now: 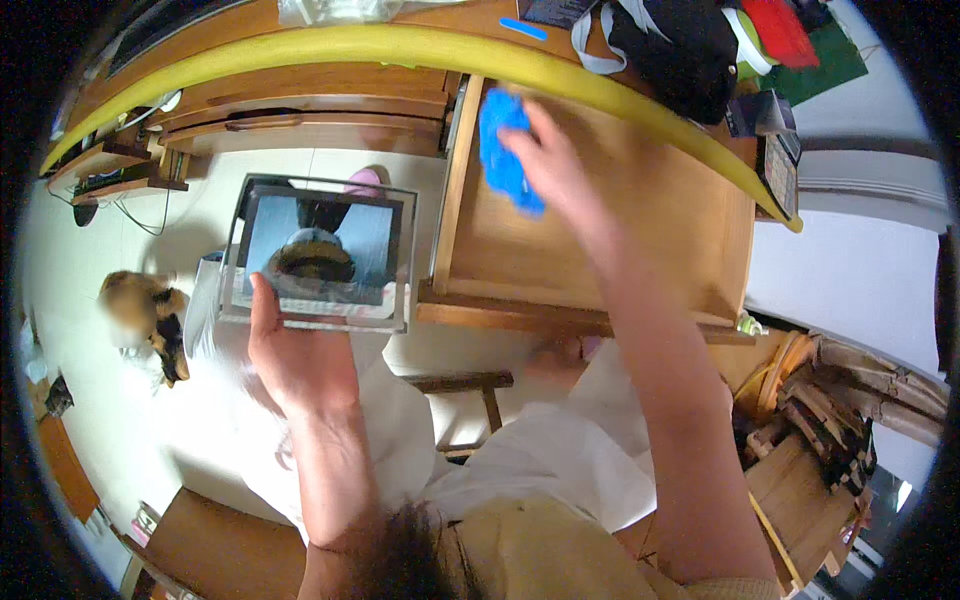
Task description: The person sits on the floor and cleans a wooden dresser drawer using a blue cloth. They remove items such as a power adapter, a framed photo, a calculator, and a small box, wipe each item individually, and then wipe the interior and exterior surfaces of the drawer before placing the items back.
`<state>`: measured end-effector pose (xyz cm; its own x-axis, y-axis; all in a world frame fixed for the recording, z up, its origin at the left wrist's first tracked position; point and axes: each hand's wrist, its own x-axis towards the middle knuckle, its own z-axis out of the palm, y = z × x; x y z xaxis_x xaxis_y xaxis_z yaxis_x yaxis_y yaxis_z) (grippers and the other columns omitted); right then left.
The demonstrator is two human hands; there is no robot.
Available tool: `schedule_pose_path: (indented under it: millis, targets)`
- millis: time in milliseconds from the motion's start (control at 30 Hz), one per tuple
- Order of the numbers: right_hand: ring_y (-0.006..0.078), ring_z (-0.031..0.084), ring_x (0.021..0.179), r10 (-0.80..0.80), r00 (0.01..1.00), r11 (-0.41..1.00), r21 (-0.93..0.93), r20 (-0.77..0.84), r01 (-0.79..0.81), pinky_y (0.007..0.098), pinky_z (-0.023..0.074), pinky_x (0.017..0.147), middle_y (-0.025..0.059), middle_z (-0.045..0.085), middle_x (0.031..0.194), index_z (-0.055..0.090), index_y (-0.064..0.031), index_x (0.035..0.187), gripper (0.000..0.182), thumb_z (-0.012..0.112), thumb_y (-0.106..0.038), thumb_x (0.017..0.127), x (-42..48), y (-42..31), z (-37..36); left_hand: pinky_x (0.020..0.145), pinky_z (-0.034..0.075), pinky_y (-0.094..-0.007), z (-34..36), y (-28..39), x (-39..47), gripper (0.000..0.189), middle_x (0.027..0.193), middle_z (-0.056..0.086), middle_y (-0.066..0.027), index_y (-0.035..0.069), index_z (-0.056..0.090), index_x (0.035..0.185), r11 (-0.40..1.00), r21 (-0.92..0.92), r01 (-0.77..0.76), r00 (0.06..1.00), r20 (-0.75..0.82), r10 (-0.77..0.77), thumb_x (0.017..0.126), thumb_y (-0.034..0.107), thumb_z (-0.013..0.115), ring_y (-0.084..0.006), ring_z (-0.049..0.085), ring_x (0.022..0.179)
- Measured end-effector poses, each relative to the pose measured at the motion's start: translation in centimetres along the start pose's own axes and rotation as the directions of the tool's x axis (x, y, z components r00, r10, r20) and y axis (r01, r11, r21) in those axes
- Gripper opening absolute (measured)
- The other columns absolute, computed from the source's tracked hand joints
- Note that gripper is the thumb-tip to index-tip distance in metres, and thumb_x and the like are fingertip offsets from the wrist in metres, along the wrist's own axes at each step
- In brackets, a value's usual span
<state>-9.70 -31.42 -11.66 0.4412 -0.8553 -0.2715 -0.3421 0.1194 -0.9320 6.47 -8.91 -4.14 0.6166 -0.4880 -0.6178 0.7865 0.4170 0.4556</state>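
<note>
My left hand [304, 360] holds a clear-edged picture frame [411, 262] from below, thumb at its lower left. The frame faces up, with a dark-bordered photo and a glossy surface that shows reflections. Farther right, my right hand [544, 154] grips a crumpled blue cloth [504, 150] over the left side of an open wooden drawer [540, 277]. Motion blurs this hand slightly, and whether the cloth touches the drawer I cannot tell.
A yellow edge strip [390, 46] runs along the desktop, which bears a black bag [675, 60] and a calculator [780, 176]. On the floor at left is a calico cat [161, 315]. A wooden stool or bench [225, 532] stands at lower left.
</note>
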Motion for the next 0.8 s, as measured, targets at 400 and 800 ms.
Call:
schedule_pose_path:
  millis: [400, 800]
  targets:
    - [0.0360, 0.064, 0.082, 0.249, 0.830, 0.808, -0.580, 0.499, 0.106, 0.0467, 0.0491, 0.074, 0.0193, 0.065, 0.086, 0.064, -0.0099, 0.099, 0.032, 0.050, -0.037, 0.088, -10.6, -3.2, 2.3, 0.102, 0.037, -0.0428, 1.8, -1.0, -1.1, 0.036, 0.120, 0.056, -0.0117, 0.000, 0.052, 0.118, 0.992, 0.123, -0.019, 0.999, 0.044, 0.014, 0.100, 0.029, 0.040, -0.0255, 0.051, 0.114]
    - [0.0391, 0.062, 0.090, 0.052, 0.840, 0.837, -0.482, 0.539, 0.258, 0.0467, 0.0482, 0.079, 0.0208, 0.064, 0.099, 0.054, -0.0073, 0.117, 0.053, 0.058, -0.047, 0.082, -15.2, -1.2, 1.0, 0.101, 0.038, -0.0455, -0.2, -2.2, 1.9, 0.039, 0.117, 0.059, -0.0158, -0.001, 0.054, 0.118, 0.985, 0.171, -0.013, 0.985, 0.172, -0.017, 0.099, 0.030, 0.040, -0.0296, 0.053, 0.111]
